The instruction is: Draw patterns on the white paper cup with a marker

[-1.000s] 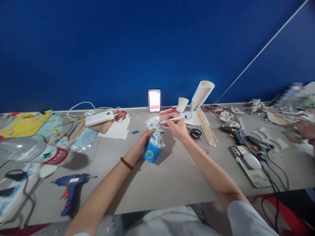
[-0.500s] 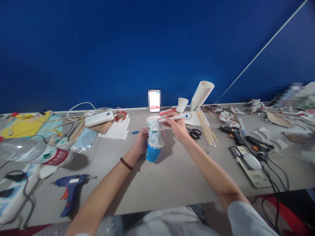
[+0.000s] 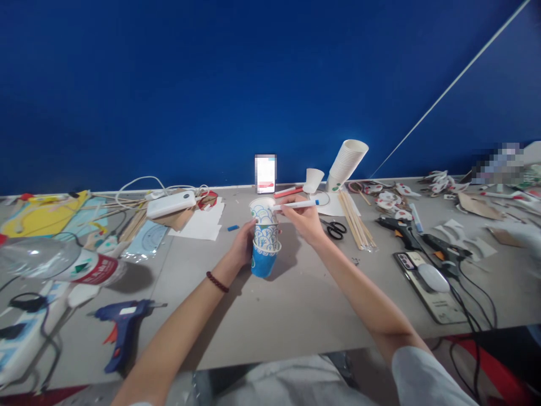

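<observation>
A stack of paper cups (image 3: 264, 260) stands upright in front of me, solid blue at the bottom and white with blue scalloped line drawings above. My left hand (image 3: 244, 243) is wrapped round its left side, fingers partly hidden behind it. Between the fingers of my right hand (image 3: 302, 217) is a white marker (image 3: 298, 206) with a blue end, pinched and lying nearly level. The marker's tip is at the right side of the uppermost cup; whether it touches cannot be made out. A small blue cap (image 3: 233, 228) lies on the table left of the cups.
Behind the cups a lit phone (image 3: 266, 173) leans on the blue wall. To the right are a tall cup stack (image 3: 347, 163), black scissors (image 3: 337, 229), wooden sticks (image 3: 355, 221) and another phone (image 3: 426, 290). On the left lie a blue glue gun (image 3: 122, 327) and a plastic bottle (image 3: 63, 260).
The uppermost cup has tilted or turned slightly to the left. The marker has shifted a little left and down with my right hand. My left hand stays round the cups.
</observation>
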Tool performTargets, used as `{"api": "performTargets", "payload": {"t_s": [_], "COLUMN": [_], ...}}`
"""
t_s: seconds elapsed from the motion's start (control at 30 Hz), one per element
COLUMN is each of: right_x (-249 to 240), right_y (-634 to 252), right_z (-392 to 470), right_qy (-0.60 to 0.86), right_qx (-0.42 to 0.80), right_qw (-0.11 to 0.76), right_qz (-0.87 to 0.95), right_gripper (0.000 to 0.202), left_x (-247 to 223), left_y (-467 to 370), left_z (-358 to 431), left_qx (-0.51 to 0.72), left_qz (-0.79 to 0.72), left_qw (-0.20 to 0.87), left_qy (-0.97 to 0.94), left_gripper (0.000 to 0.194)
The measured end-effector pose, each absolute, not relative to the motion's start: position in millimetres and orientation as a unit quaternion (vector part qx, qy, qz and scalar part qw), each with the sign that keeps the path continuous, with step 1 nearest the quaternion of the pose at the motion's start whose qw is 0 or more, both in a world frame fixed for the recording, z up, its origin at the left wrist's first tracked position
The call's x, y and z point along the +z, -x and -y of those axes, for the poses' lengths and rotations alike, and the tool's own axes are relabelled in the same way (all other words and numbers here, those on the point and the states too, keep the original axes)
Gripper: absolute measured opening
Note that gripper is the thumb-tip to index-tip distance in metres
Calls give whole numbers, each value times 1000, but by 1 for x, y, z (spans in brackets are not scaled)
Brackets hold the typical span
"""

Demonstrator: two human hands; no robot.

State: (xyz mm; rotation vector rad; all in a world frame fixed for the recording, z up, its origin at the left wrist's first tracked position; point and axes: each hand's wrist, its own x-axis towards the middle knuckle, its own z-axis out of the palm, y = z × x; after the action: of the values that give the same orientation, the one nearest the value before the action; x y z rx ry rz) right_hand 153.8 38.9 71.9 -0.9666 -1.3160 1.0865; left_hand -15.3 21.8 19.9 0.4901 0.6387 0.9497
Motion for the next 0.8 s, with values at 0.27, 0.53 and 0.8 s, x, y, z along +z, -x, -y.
{"api": "performTargets", "payload": {"t_s": [0.27, 0.53, 0.8], "right_x": [75, 75, 72], "right_y": [-152, -153, -152], "right_z": [-37, -37, -38], "right_qy": [423, 420, 406], "right_qx": [454, 454, 463], "right_qw": [546, 544, 554], "right_qz": [562, 567, 561], "right_gripper": [12, 10, 7], "left_x": [15, 13, 12], "left_y": [15, 16, 15], "left_z": [-23, -24, -24], "left_qx": [453, 443, 450], "left_qz": [-296, -312, -306], "left_qw": [806, 807, 805], "left_qy": [-239, -233, -236], "left_gripper": [48, 44, 42]}}
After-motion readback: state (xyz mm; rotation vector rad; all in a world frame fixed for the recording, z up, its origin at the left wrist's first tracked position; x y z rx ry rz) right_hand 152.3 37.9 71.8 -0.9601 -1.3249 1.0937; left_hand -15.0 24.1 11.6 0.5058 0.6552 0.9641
